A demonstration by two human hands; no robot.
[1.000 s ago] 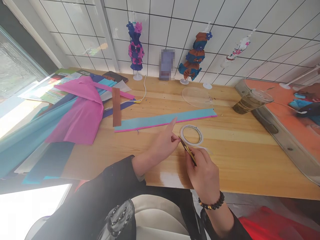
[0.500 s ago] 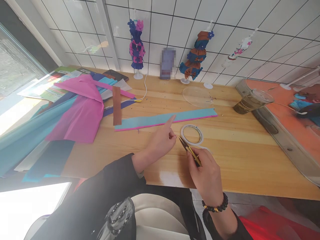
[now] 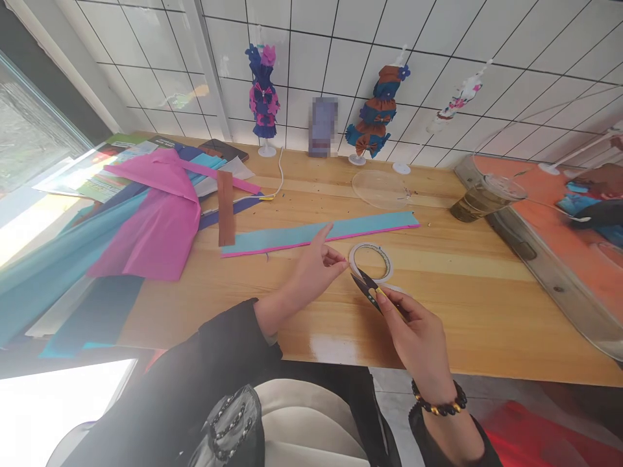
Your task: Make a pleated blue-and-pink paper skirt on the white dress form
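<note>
My right hand (image 3: 418, 334) grips small black-and-gold snips (image 3: 368, 290), blades apart and pointing up-left toward my left hand. My left hand (image 3: 314, 269) hovers over the wooden table (image 3: 462, 292) with thumb and finger pinched on something too small to make out, the index finger stretched out. A roll of white tape (image 3: 371, 261) lies flat just right of the left hand. Behind both hands lies a long blue paper strip (image 3: 316, 233) with a pink edge.
Pink, blue and teal crepe sheets (image 3: 150, 220) are piled at the left with a brown strip (image 3: 226, 207). Two paper-dress figurines (image 3: 263, 97) (image 3: 374, 120) stand by the tiled wall. A clear lid (image 3: 382, 188), a plastic cup (image 3: 481, 198) and an orange tray (image 3: 549, 246) sit at the right.
My right hand has drawn back to the right and the snips' blades have come apart. The left hand stays pinched, now clear of the blades.
</note>
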